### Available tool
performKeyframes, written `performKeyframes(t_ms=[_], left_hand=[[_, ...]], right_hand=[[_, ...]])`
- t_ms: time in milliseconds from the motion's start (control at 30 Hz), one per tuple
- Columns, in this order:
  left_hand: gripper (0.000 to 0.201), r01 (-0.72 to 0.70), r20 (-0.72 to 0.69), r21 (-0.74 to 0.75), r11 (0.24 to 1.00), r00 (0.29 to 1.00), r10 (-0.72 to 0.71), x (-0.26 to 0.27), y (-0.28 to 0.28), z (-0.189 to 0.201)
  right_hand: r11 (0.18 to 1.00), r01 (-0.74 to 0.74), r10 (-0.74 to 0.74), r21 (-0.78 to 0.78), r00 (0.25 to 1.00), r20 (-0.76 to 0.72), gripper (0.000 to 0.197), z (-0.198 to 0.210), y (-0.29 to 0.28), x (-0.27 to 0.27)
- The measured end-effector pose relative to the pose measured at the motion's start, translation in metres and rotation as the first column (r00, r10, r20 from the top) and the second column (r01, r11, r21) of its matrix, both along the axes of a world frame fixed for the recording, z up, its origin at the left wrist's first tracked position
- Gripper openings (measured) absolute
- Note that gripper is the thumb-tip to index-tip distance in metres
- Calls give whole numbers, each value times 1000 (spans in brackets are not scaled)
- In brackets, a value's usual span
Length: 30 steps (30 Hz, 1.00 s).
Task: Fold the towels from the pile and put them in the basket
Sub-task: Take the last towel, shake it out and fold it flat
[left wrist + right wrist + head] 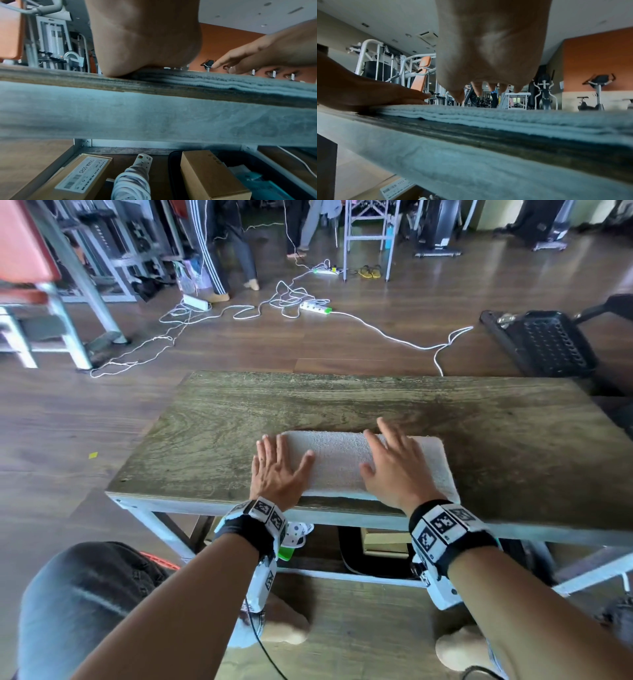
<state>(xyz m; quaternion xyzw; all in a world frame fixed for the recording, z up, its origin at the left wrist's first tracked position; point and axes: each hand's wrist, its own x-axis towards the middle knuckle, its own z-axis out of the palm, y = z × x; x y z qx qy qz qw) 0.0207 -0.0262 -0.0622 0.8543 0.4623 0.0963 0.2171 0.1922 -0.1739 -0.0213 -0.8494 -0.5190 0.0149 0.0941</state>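
on the near half of the table (239, 405) i see much bare wood behind; the folded towel (342, 460) lies along the front edge, long axis left-right. my left hand (274, 470) and right hand (397, 470) lie flat, fingers straight.

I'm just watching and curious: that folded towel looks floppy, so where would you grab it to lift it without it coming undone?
Probably by its two short ends, hands coming in from left and right. The towel lies as a long flat stack of layers along the table's near edge. The left hand is at its left end, and the right hand hovers just over its middle. Pinching all layers at each end should keep the fold.
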Motion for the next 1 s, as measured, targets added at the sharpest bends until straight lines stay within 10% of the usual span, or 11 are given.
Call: performKeyframes(t_ms=[300,633,833,1000], left_hand=[[71,-170,216,59,984,964,154,4,13,0],[44,-156,-52,-133,979,987,150,34,15,69],[13,131,227,-70,989,968,-112,86,-28,141],[38,422,340,-270,866,883,-324,113,-73,131]], right_hand=[[995,10,-21,-98,993,-114,72,-43,1,2],[986,-33,-11,-161,963,-269,69,-22,-1,6],[911,279,51,306,657,-752,66,29,-26,12],[807,565,-11,171,304,-953,70,29,-56,38]])
